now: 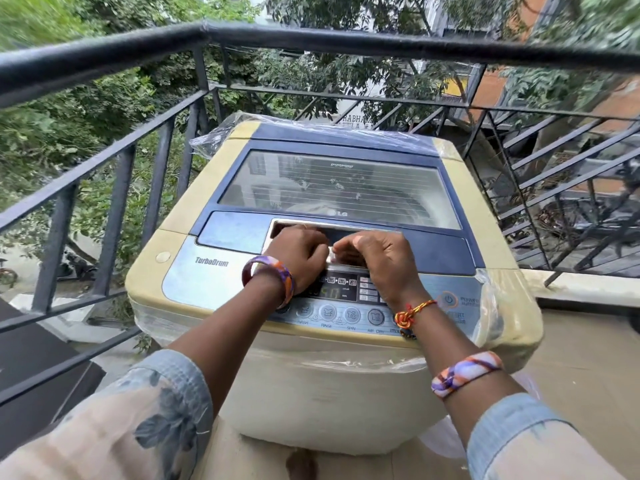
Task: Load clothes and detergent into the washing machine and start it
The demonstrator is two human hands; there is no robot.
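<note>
A cream and blue top-loading washing machine (pixel 214 188) stands on a balcony, partly wrapped in clear plastic. Its glass lid (pixel 339 183) is down. Both hands are at the silver lid handle (pixel 346 227) at the lid's front edge. My left hand (pixel 298 254) has its fingers curled into the handle recess. My right hand (pixel 379 258) curls beside it, fingertips tucked under the same handle. The control panel (pixel 341 306) lies just below the wrists; its display is lit and a row of round buttons shows. No clothes or detergent are visible.
A black metal railing (pixel 114 161) encloses the balcony close behind and left of the machine, with trees beyond. Tiled floor (pixel 585 355) lies to the right. A dark box-like object (pixel 31 368) sits at the lower left.
</note>
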